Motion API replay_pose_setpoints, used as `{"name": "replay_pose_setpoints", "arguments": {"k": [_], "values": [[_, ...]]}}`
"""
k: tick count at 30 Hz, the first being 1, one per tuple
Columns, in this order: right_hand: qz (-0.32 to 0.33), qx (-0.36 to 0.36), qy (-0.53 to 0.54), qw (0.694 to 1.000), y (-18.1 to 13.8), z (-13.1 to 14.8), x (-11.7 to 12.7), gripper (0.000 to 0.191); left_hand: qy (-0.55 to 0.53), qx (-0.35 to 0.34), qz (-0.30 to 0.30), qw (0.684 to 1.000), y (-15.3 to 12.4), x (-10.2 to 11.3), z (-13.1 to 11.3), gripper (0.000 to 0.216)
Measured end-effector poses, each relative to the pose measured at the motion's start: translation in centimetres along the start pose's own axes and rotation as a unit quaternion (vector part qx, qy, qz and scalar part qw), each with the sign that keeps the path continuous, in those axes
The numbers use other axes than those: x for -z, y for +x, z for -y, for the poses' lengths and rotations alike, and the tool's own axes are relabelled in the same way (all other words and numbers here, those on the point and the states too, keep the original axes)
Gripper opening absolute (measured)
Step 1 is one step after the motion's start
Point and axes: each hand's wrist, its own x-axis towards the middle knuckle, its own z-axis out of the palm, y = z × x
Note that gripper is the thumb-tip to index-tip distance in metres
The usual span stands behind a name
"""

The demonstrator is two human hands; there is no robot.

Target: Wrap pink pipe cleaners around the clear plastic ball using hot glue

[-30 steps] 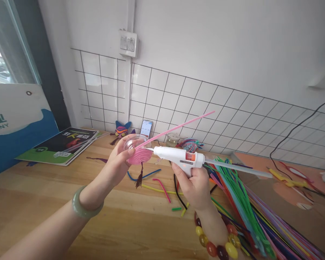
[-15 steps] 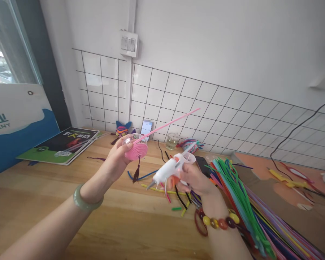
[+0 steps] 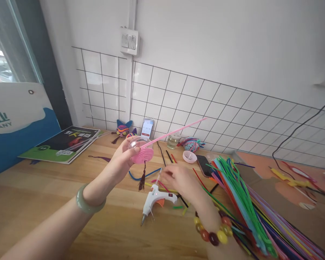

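Observation:
My left hand point(image 3: 124, 155) grips a clear plastic ball point(image 3: 137, 143) whose lower part is covered by a coiled pink pipe cleaner point(image 3: 144, 156). A long loose end of that pipe cleaner sticks out up and to the right. From the ball's underside hangs a dark tassel point(image 3: 142, 177). The white hot glue gun point(image 3: 153, 199) rests on the table, nozzle toward me, its glue stick point(image 3: 158, 177) poking out of the back. Just right of that stick is my right hand point(image 3: 181, 180), fingers loosely bent and somewhat blurred, with nothing visible in them.
Pipe cleaner pieces point(image 3: 148, 175) lie around the glue gun, and a big bundle of pipe cleaners point(image 3: 235, 195) is at the right. Farther back are a small bowl point(image 3: 189, 156), a phone point(image 3: 204, 166), a glass jar point(image 3: 173, 141) and a propped phone point(image 3: 147, 128). A magazine point(image 3: 62, 144) lies left.
My right hand has let go of the hot glue gun, which now rests on the table. My left hand has moved slightly right and down with the ball.

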Motion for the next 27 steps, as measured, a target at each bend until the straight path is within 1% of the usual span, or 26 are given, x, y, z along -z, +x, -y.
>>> {"name": "replay_pose_setpoints", "arguments": {"k": [1,2,3,4,5,6,7,9,11,15,23,27], "values": [[-0.06,0.022,-0.016,0.998,-0.2,0.8,0.8,0.017,0.01,0.003,0.003,1.0,-0.1,-0.2,0.0,0.046],[-0.172,0.094,-0.054,0.979,-0.4,1.6,1.4,0.016,0.021,0.006,0.007,1.0,-0.3,-0.3,0.1,0.046],[-0.258,0.159,-0.086,0.949,-0.6,2.3,2.0,0.013,0.032,0.009,0.014,0.999,-0.4,-0.4,0.2,0.046],[-0.302,0.2,-0.116,0.925,-0.8,2.8,2.4,0.008,0.042,0.012,0.021,0.999,-0.5,-0.5,0.3,0.046],[-0.324,0.229,-0.144,0.906,-0.9,3.2,2.6,0.01,0.05,0.015,0.031,0.998,-0.7,-0.6,0.5,0.046],[-0.325,0.242,-0.169,0.898,-0.9,3.4,2.7,0.017,0.057,0.017,0.041,0.997,-0.8,-0.7,0.6,0.046],[-0.313,0.243,-0.191,0.898,-0.8,3.4,2.7,0.022,0.063,0.019,0.052,0.997,-0.9,-0.8,0.6,0.046],[-0.283,0.231,-0.216,0.905,-0.6,3.2,2.5,0.027,0.068,0.021,0.065,0.995,-1.1,-0.9,0.7,0.046],[-0.265,0.223,-0.216,0.913,-0.4,2.7,2.2,0.026,0.07,0.021,0.067,0.995,-1.1,-1.0,0.7,0.046],[-0.248,0.227,-0.188,0.923,-0.4,2.1,2.0,0.026,0.069,0.032,0.062,0.995,-1.1,-1.0,0.5,0.046],[-0.24,0.248,-0.158,0.925,-0.5,2.4,2.1,0.026,0.041,0.052,0.079,0.995,-1.0,-0.7,0.8,0.05],[-0.242,0.261,-0.156,0.921,-0.4,2.6,2.1,0.027,0.031,0.044,0.081,0.995,-1.0,-0.8,0.8,0.047]]}}
